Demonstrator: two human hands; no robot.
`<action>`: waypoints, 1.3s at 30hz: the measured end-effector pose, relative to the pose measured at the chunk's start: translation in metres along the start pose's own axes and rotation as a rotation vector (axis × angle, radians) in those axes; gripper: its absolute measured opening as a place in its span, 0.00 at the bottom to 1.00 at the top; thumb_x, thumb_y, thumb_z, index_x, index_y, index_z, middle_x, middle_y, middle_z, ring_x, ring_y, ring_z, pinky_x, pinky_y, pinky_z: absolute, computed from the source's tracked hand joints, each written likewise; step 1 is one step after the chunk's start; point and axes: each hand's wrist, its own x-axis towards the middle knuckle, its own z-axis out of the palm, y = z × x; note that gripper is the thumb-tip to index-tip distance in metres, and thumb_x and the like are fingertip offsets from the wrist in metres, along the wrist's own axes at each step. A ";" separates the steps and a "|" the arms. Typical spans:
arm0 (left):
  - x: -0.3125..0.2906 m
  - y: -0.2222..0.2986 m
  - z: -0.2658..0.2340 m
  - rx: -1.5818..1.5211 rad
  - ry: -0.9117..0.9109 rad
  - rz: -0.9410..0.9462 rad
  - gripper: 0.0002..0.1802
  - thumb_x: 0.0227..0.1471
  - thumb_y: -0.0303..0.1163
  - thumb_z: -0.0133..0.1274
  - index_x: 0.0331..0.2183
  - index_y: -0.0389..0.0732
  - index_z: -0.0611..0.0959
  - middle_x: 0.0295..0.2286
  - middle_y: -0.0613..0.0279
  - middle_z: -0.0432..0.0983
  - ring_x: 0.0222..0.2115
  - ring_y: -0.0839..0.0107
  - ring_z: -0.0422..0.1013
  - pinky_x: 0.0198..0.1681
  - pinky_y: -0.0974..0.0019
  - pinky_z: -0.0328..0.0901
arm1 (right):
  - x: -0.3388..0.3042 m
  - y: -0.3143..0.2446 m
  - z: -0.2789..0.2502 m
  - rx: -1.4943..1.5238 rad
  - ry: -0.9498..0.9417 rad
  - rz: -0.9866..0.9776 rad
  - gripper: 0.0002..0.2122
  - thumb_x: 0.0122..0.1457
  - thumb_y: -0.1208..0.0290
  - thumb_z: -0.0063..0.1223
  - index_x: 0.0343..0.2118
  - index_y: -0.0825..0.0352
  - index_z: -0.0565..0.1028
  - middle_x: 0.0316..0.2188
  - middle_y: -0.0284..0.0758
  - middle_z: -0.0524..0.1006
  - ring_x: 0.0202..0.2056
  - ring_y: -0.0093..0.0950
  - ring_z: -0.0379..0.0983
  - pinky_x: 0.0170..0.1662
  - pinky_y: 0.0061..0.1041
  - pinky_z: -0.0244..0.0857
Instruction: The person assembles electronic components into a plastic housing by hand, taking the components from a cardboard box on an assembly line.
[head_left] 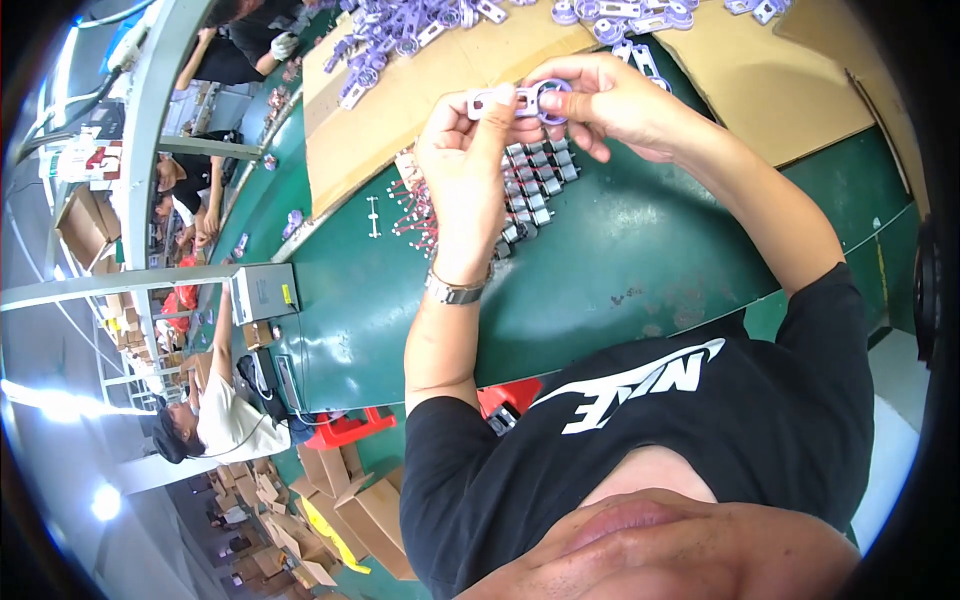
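Observation:
A small lilac and white plastic housing (527, 101) with a round ring at one end is held up between my hands. My left hand (462, 150), with a metal watch on its wrist, pinches the long end, thumb on top. At the ring end, my right hand (622, 105) grips the same piece between thumb and fingers. Beneath them, rows of small silver motors (540, 185) with red wires lie on the green table (640, 240), partly hidden by my left hand and forearm. A thin pale metal-looking part (374, 216) lies left of the wires.
Many lilac housings (410, 40) are heaped on a cardboard sheet (345, 150) at the far side. More cardboard (780, 90) lies at the right. A grey box (266, 292) stands on the table's left part. Co-workers (225, 410) sit along the left, near a metal frame (140, 130).

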 end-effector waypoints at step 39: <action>0.095 -0.091 0.040 1.086 -0.577 0.188 0.17 0.64 0.40 0.52 0.44 0.37 0.84 0.40 0.44 0.80 0.43 0.48 0.76 0.48 0.53 0.69 | -0.045 0.039 -0.046 -1.020 0.668 -0.448 0.19 0.65 0.75 0.47 0.58 0.67 0.61 0.39 0.48 0.75 0.40 0.49 0.76 0.42 0.44 0.72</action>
